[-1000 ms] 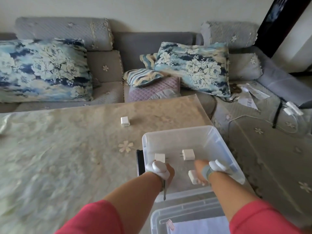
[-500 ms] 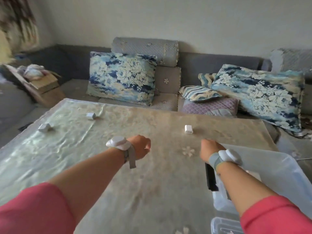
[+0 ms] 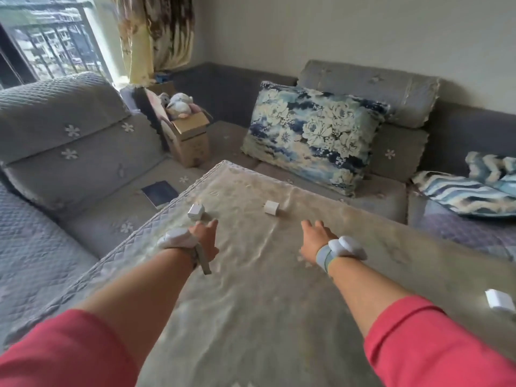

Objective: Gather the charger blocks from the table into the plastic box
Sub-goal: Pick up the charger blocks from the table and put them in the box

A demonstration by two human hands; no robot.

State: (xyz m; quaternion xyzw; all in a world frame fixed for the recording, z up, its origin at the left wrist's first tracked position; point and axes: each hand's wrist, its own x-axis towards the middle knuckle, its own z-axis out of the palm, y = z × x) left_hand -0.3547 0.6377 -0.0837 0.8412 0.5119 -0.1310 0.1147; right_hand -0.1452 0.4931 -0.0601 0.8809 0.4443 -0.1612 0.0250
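Swung leftward since half a second ago, with the plastic box gone from view and both arms stretched farther across the tabletop (image 3: 251,303). Nearest, off to the right of the right hand (image 3: 315,238), one charger block (image 3: 499,301) at the frame edge; both hands open, fingers spread, holding nothing. Just beyond the left hand (image 3: 205,236), a second block (image 3: 196,211); farther, ahead and between the hands, a third block (image 3: 271,207).

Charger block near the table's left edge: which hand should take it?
Left. The left hand is open with fingers just short of that charger block; the right hand sits farther right.
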